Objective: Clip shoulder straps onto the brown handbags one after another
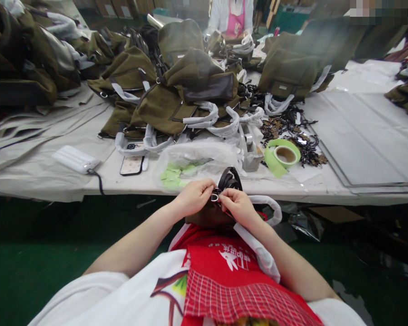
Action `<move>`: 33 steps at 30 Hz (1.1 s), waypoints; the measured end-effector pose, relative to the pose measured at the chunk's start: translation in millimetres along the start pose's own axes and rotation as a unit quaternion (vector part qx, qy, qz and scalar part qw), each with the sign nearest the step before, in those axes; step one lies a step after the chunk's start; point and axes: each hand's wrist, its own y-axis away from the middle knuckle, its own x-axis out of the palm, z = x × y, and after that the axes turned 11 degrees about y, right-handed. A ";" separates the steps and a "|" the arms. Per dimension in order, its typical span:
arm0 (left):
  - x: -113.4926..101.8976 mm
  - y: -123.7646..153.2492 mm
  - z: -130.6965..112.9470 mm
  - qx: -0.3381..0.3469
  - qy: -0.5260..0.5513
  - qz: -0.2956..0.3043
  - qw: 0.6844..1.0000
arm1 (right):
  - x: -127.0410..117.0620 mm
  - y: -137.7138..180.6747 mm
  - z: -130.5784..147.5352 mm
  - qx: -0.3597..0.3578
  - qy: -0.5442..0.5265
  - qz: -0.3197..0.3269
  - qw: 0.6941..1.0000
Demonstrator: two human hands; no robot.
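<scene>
On my lap rests an olive-brown bag [209, 216], largely hidden by my hands and forearms. A silver metal ring [214, 197] shows at its top edge, between my fingers. My left hand [195, 195] is closed in a pinch just above and left of the ring. Close on the ring's right side, the fingers of my right hand [240, 206] are pinched together; what exactly the fingertips grip is partly covered. A coiled black strap [230, 179] stands up behind both hands. To the right curves a handle in white wrapping [275, 210].
Olive bags [166, 106] with wrapped handles pile across the table [313, 185]. Near its front edge lie a white power bank [76, 159], a phone [132, 164], a plastic bag [197, 156] with green pieces and a green tape roll [284, 156]. A person in a pink apron [236, 20] is opposite.
</scene>
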 end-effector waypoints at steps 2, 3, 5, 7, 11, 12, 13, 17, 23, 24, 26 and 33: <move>6.9 -1.4 3.3 0.005 0.033 -0.016 0.999 | 0.2 -2.4 -2.2 0.002 0.001 -0.007 1.000; 10.6 -2.4 5.4 0.002 0.053 -0.029 0.998 | 0.5 -3.2 -3.8 0.003 0.004 -0.008 1.000; 17.2 -4.5 9.0 -0.011 0.084 -0.060 0.995 | 1.5 -3.6 -7.2 0.004 0.007 -0.006 1.000; 21.5 -6.5 9.9 -0.020 0.109 -0.086 0.990 | 2.0 -1.8 -10.1 -0.002 -0.003 -0.011 1.000; 19.1 -8.9 2.9 0.019 0.144 -0.133 0.980 | -3.5 11.1 -11.2 -0.031 -0.059 -0.076 0.995; 16.8 -9.0 0.5 0.031 0.157 -0.135 0.978 | -6.2 15.7 -10.5 -0.033 -0.081 -0.078 0.993; 14.4 -8.9 -1.8 0.036 0.176 -0.125 0.976 | -9.0 20.4 -9.7 -0.034 -0.105 -0.070 0.991; 8.9 -7.3 -9.1 0.015 0.248 -0.033 0.968 | -15.9 33.9 -9.5 -0.058 -0.179 -0.020 0.982; 16.4 -5.4 -20.4 -0.037 0.282 0.031 0.958 | -14.9 41.8 -14.3 -0.062 -0.105 -0.099 0.988; 17.8 -4.9 -22.2 -0.055 0.295 0.035 0.953 | -15.6 43.8 -14.0 -0.071 -0.073 -0.107 0.989; 19.9 -3.5 -25.0 -0.082 0.316 0.039 0.944 | -17.9 48.2 -12.8 -0.091 -0.016 -0.118 0.989; 19.9 5.4 -27.5 -0.040 0.289 0.066 0.954 | -22.2 53.6 -11.1 -0.102 0.035 -0.153 0.982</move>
